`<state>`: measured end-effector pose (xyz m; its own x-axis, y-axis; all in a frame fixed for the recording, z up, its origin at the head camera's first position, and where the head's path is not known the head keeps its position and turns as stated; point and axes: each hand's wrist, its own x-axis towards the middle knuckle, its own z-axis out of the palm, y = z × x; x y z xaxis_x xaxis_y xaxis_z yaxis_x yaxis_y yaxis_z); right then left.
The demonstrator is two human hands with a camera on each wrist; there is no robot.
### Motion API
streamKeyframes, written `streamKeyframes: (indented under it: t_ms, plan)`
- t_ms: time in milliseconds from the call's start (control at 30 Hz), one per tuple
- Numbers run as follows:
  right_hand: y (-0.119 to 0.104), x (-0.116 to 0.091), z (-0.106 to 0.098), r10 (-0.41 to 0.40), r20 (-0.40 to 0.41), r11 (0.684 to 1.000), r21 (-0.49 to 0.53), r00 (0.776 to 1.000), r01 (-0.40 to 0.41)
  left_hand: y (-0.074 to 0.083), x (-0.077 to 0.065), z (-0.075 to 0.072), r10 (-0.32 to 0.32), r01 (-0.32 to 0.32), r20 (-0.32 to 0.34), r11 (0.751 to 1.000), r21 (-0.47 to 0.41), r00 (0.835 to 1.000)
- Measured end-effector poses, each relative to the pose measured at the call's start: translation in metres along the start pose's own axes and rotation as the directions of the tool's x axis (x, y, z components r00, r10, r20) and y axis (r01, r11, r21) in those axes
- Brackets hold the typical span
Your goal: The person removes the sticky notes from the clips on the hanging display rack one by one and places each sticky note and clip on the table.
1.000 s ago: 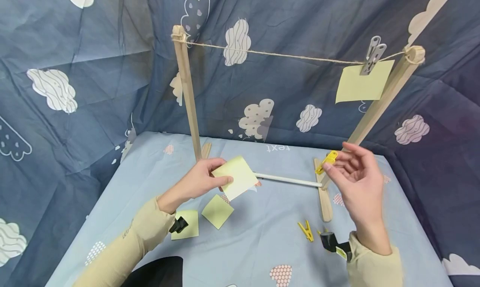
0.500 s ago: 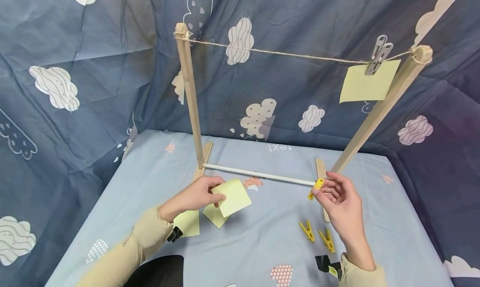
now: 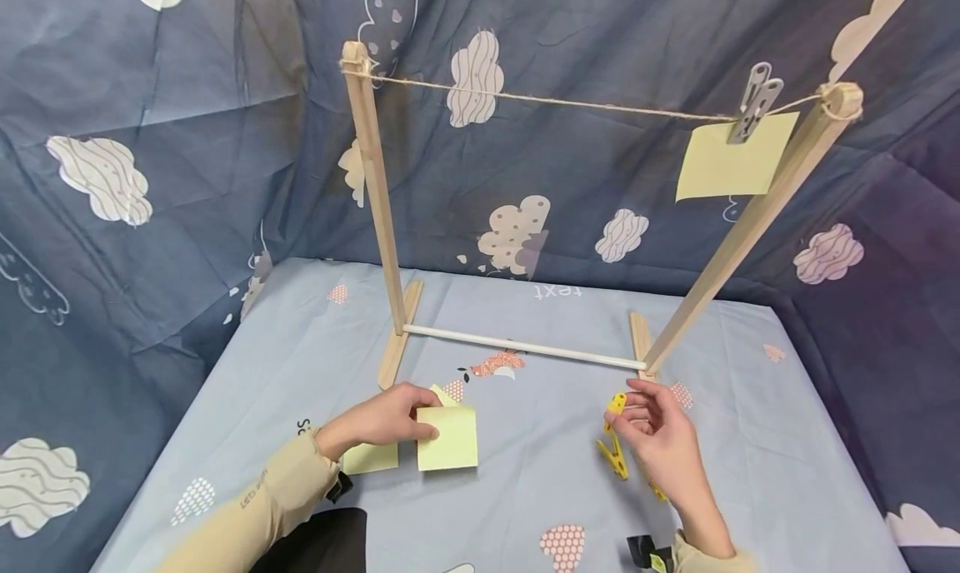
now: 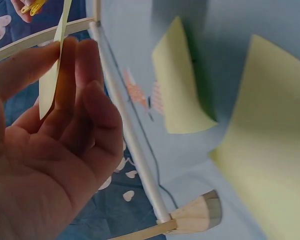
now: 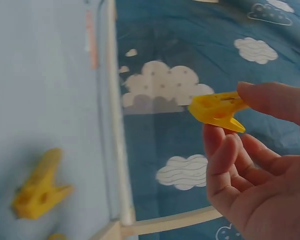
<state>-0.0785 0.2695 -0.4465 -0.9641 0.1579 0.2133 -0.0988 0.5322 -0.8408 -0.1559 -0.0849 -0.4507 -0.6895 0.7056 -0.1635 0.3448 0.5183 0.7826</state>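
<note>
My left hand pinches a pale yellow sticky note by its edge between thumb and fingers; the left wrist view shows the note nearly edge-on. Two more notes lie on the cloth beneath that hand, one at its left and one partly hidden behind the held note in the head view. My right hand pinches a yellow clothespin between thumb and fingertips. Below it another yellow clothespin lies on the cloth, and a further one is mostly covered by the hand.
A wooden frame stands behind the hands, with a left post, a right post and a white bottom rod. Twine runs between the post tops. Near its right end a silver clip holds a yellow note.
Both hands have come down and nearer the body. The left hand has turned its note more upright to the view; the right hand has carried its clothespin down and slightly left.
</note>
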Motion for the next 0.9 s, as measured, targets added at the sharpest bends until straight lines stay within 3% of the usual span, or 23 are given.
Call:
streamKeyframes:
  t_ms: [233,500,800,900]
  plan:
    - [0.01,-0.013,0.012,0.085,0.137,0.974,-0.22,0.987,-0.053,-0.009,-0.001,0.012,0.009,-0.013,0.095,0.999,0.045,0.995]
    - [0.017,-0.024,0.027,0.145,0.221,0.955,-0.288,0.964,-0.078,-0.01,-0.003,0.023,-0.008,-0.014,0.15,0.99,0.141,0.989]
    - [0.019,-0.032,0.037,0.246,0.305,0.914,-0.389,0.92,-0.116,-0.01,-0.004,0.032,-0.053,0.006,0.118,0.929,0.369,0.992]
    - [0.019,-0.033,0.039,0.261,0.321,0.896,-0.431,0.91,-0.105,-0.009,-0.007,0.035,-0.065,0.018,0.101,0.912,0.41,0.993]
